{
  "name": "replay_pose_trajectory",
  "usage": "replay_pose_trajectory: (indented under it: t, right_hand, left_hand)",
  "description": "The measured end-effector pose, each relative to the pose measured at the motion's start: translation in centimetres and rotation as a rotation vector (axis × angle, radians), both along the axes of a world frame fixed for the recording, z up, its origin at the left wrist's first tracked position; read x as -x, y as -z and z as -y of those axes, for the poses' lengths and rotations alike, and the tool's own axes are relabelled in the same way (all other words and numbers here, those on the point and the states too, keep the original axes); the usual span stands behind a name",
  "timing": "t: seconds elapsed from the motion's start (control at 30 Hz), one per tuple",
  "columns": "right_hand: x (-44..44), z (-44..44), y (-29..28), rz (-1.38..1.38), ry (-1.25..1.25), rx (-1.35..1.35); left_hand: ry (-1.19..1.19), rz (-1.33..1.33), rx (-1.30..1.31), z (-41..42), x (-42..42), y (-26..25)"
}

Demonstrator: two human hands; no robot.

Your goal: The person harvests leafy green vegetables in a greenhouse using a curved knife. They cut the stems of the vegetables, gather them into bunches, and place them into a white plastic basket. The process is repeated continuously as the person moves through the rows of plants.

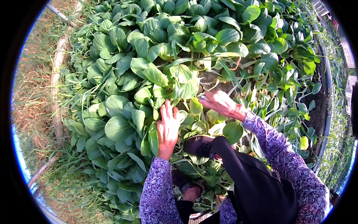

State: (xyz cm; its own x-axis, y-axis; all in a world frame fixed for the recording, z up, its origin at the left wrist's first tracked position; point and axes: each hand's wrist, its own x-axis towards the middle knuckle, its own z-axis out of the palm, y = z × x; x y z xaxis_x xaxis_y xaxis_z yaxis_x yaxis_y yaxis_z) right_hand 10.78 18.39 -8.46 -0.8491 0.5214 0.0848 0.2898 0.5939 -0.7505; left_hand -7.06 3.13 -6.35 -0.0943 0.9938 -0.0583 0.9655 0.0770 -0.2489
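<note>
My left hand (168, 127) reaches palm-down into a leafy bok choy plant (186, 81), its fingers among the lower leaves and stems. Foliage hides the fingertips, so a grip on the stems cannot be confirmed. Just right of that plant, my right hand (219, 103) is held low over the bed with its fingers curled. A metallic band (202, 97) shows at the fingers. Whatever may lie inside the curled fingers is hidden. Yellowing leaves (195, 106) lie between the two hands.
Dense bok choy (120, 127) fills the bed to the left and ahead. Pale stems and loose leaves (251, 103) litter the ground at right. My dark shoe (198, 145) stands close below the hands. A pipe (325, 75) edges the right side; dry grass (36, 78) borders the left.
</note>
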Motion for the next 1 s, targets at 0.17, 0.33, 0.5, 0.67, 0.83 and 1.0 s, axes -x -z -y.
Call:
replay_pose_trajectory:
  t: [0.17,0.33,0.5,0.67,0.83,1.0]
  right_hand:
    - [1.4,-1.8,5.1,-0.102,-0.186,-0.528]
    - [1.4,-1.6,9.3,0.132,-0.243,-0.588]
    - [1.2,-2.1,10.5,0.233,-0.324,-0.550]
    - [2.9,-1.4,8.2,0.394,-0.355,-0.154]
    - [3.1,-1.0,4.0,0.425,0.034,0.842]
    - [2.9,-1.2,3.9,0.386,0.049,0.838]
  left_hand:
    - [-0.021,0.099,0.008,-0.8,0.0,0.4]
    - [-0.024,0.082,0.036,0.7,0.5,1.8]
    - [0.058,0.026,0.035,0.8,0.6,1.5]
    - [0.068,0.047,-0.046,1.5,1.6,1.7]
    - [-0.102,0.372,-0.017,1.6,1.8,1.1]
    - [-0.286,0.562,-0.089,1.9,3.1,2.4]
